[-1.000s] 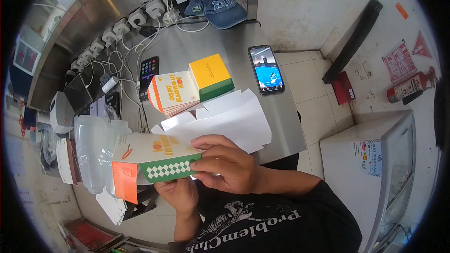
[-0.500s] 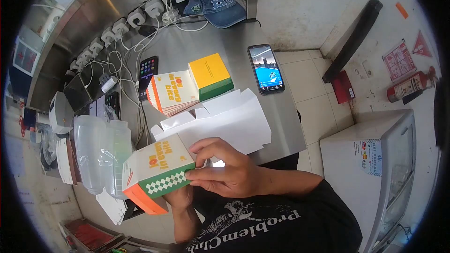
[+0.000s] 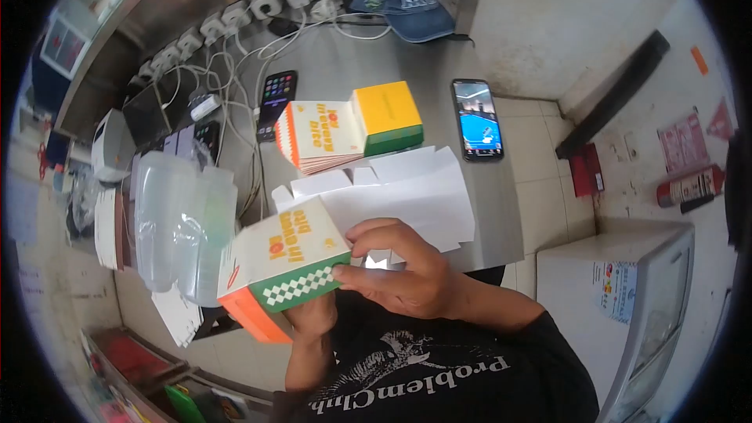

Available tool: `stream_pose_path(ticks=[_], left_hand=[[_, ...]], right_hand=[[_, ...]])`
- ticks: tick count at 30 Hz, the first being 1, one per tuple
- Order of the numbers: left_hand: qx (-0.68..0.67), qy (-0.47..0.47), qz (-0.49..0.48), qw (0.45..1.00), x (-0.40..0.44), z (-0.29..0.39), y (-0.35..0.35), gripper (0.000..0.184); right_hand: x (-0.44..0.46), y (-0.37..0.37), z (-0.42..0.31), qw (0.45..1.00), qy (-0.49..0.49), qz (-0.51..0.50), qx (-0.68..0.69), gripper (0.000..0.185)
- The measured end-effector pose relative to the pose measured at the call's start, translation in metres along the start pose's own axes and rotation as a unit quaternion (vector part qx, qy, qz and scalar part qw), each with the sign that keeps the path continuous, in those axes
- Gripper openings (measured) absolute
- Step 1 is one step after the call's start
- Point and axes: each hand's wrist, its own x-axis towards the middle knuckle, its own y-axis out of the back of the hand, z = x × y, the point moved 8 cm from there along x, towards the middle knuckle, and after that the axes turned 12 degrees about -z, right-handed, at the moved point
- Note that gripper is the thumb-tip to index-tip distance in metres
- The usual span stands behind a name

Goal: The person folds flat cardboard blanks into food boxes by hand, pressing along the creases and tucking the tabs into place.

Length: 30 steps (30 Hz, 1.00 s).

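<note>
A folded food carton (image 3: 290, 244) with cream, green and orange sides and yellow lettering is held tilted over the table's near edge. My right hand (image 3: 403, 266) grips its right end, thumb against the green checkered side and fingers at the upper edge. Below the carton is my left hand (image 3: 315, 316), supporting it from underneath; its fingers are hidden behind the carton. Just beyond lies a white unfolded cardboard sheet (image 3: 423, 192). Behind that sits a stack of flat printed cartons (image 3: 325, 133) with a yellow and green section (image 3: 389, 113).
A lit phone (image 3: 476, 119) lies at the table's right, another phone (image 3: 277, 102) at its left. Plastic-wrapped clear containers (image 3: 176, 227) stand at the left edge. Chargers with tangled cables (image 3: 235, 16) and a blue cap (image 3: 411, 9) line the back. A white freezer (image 3: 603, 290) stands right.
The view has shifted, so the table things appear further right. Both hands still hold the carton, which has turned slightly and shows more of its lettered face.
</note>
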Motion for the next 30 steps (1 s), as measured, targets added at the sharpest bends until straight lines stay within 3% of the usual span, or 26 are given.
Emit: stream_pose_path(ticks=[3, 5, 6, 8, 13, 22, 24, 27, 30], left_hand=[[-0.022, 0.002, 0.005, 1.0, 0.003, 0.004, 0.004, 0.038], [0.124, -0.043, -0.023, 0.991, 0.007, 0.026, 0.009, 0.029], [0.007, -0.001, 0.03, 1.0, 0.005, 0.016, 0.011, 0.023], [0.031, 0.017, 0.05, 0.998, -0.007, 0.002, 0.01, 0.023], [-0.16, 0.013, 0.075, 0.984, -0.011, -0.008, 0.012, 0.036], [-0.294, -0.013, 0.066, 0.953, -0.011, -0.006, 0.008, 0.062], [-0.335, -0.052, 0.059, 0.939, -0.007, 0.002, 0.006, 0.068], [-0.413, -0.16, 0.033, 0.896, 0.027, 0.05, 0.008, 0.078], [-0.35, -0.025, 0.141, 0.926, 0.023, 0.044, 0.015, 0.077]], right_hand=[[-0.001, 0.0, -0.002, 1.0, -0.019, -0.008, 0.0, 0.034], [-0.003, 0.001, 0.0, 0.996, -0.035, -0.013, 0.076, 0.032], [-0.003, 0.002, -0.001, 0.997, -0.038, -0.013, 0.072, 0.032], [0.0, 0.001, -0.008, 0.998, -0.015, -0.016, 0.065, 0.03], [0.001, -0.003, -0.014, 0.998, -0.027, -0.02, 0.057, 0.026], [0.004, 0.006, -0.007, 0.994, -0.022, 0.028, 0.108, 0.022], [0.004, 0.013, -0.009, 0.995, -0.017, 0.055, 0.085, 0.021], [0.005, 0.011, -0.014, 1.0, 0.005, -0.004, 0.009, 0.023], [-0.002, -0.002, -0.002, 0.99, -0.077, -0.023, 0.118, 0.027]])
